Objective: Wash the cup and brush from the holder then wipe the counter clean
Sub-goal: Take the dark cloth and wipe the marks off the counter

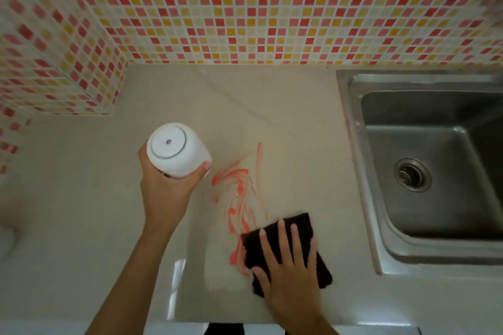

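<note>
My left hand (166, 187) grips a white cup (177, 148), held upside down above the beige counter (81, 198) so its base faces me. Streaks of red-orange smear (239, 190) run across the counter between my two hands. My right hand (288, 261) lies flat, fingers spread, pressing a black cloth (318, 266) onto the counter at the lower end of the smear. No brush or holder is in view.
A steel sink (353, 122) with a round drain (412, 174) is set into the counter at the right. A mosaic tiled wall (245, 8) stands behind, with a tiled ledge (54, 84) jutting out at the left. A blurred white object (6, 239) sits at the left edge.
</note>
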Available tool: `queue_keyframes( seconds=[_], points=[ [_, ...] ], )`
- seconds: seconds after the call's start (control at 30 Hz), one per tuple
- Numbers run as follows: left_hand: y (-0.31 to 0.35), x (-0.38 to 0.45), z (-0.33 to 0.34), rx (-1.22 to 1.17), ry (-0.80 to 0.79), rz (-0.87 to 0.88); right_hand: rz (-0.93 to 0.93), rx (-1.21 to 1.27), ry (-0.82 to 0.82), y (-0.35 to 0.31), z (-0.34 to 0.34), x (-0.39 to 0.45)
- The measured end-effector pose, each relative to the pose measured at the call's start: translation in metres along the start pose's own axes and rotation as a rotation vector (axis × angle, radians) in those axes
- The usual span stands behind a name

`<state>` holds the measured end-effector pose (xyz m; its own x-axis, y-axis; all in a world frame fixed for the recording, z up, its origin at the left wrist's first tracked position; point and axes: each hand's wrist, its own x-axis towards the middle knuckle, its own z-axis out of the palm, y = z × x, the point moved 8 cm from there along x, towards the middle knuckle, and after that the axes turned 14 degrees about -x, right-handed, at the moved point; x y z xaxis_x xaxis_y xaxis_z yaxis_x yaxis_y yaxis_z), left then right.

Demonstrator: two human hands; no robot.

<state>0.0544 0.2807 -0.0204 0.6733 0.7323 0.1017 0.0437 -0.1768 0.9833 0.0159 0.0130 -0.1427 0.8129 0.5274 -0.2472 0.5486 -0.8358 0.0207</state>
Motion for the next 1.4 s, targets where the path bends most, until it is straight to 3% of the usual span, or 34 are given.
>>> queue_keyframes(
  seconds=[0.13,0.27,0.37,0.47,0.57,0.67,0.87,1.03,1.13,1.23,1.33,1.4],
  points=[
    [-0.013,0.015,-0.018,0.012,-0.026,-0.015,0.113,0.021,0.101,-0.023,-0.033,0.119],
    [-0.025,0.025,-0.027,0.016,-0.045,-0.034,0.256,0.011,0.009,0.010,-0.055,0.229],
    [-0.029,0.031,-0.034,0.014,-0.059,-0.043,0.264,-0.036,0.030,0.023,-0.050,0.210],
    [-0.033,0.040,-0.037,0.006,-0.069,-0.057,0.277,-0.079,0.076,0.023,-0.033,0.125],
    [-0.035,0.050,-0.035,-0.016,-0.063,-0.067,0.222,-0.076,0.020,-0.011,-0.011,0.042],
    [-0.039,0.057,-0.029,-0.049,-0.064,-0.082,0.196,-0.064,-0.045,-0.049,-0.002,0.015],
    [-0.042,0.068,-0.014,-0.058,-0.100,-0.072,0.193,-0.021,0.086,-0.050,-0.043,0.153],
    [-0.038,0.074,-0.020,-0.061,-0.085,-0.054,0.298,-0.008,-0.006,-0.014,-0.060,0.261],
    [-0.035,0.080,-0.025,-0.052,-0.067,-0.055,0.247,-0.044,0.037,-0.020,-0.055,0.225],
    [-0.032,0.089,-0.023,-0.049,-0.075,-0.062,0.199,-0.026,0.087,-0.037,-0.037,0.133],
    [-0.030,0.098,-0.019,-0.058,-0.077,-0.059,0.123,-0.058,0.048,-0.070,-0.017,0.050],
    [-0.030,0.101,-0.018,-0.060,-0.072,-0.064,0.096,-0.055,0.005,-0.085,-0.012,0.038]
  ],
)
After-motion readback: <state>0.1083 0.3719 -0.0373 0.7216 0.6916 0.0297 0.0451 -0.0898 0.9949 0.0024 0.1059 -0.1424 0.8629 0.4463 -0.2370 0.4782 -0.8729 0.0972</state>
